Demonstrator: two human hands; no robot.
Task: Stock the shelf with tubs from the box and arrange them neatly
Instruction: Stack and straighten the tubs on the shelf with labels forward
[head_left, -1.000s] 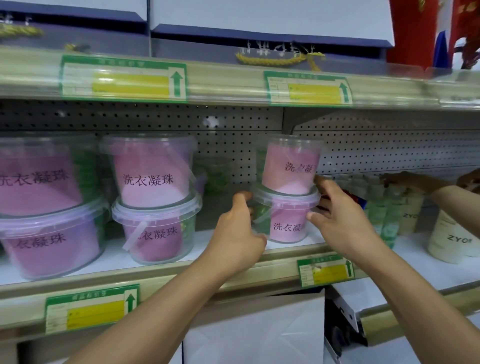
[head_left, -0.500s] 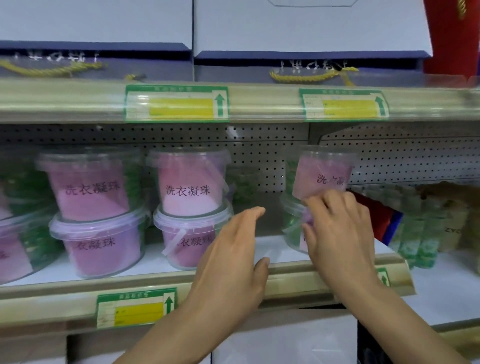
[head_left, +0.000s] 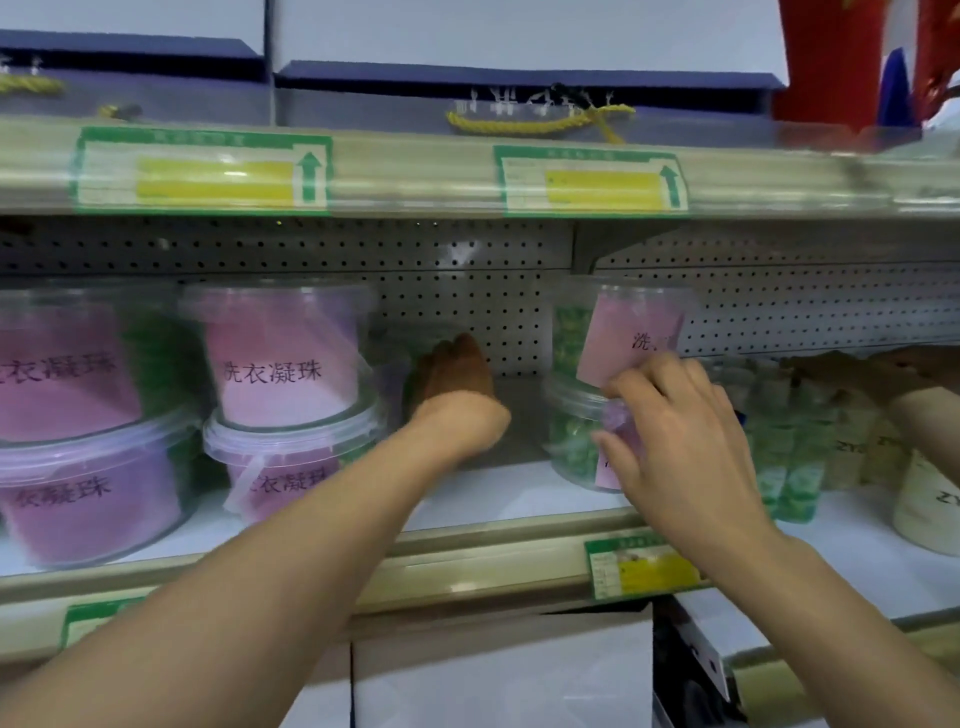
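Two bare arms reach into a cream metal shop shelf (head_left: 467, 499). The left hand (head_left: 452, 374) stretches deep into the gap behind the stacked clear plastic tubs with pink labels (head_left: 285, 395); whether its grip holds anything cannot be told. The right hand (head_left: 675, 441) rests with fingers spread on the lower tub of a right-hand stack (head_left: 576, 441)

Green-yellow price tags (head_left: 592, 181) on rail; pale bottles (head_left: 795, 441) far right
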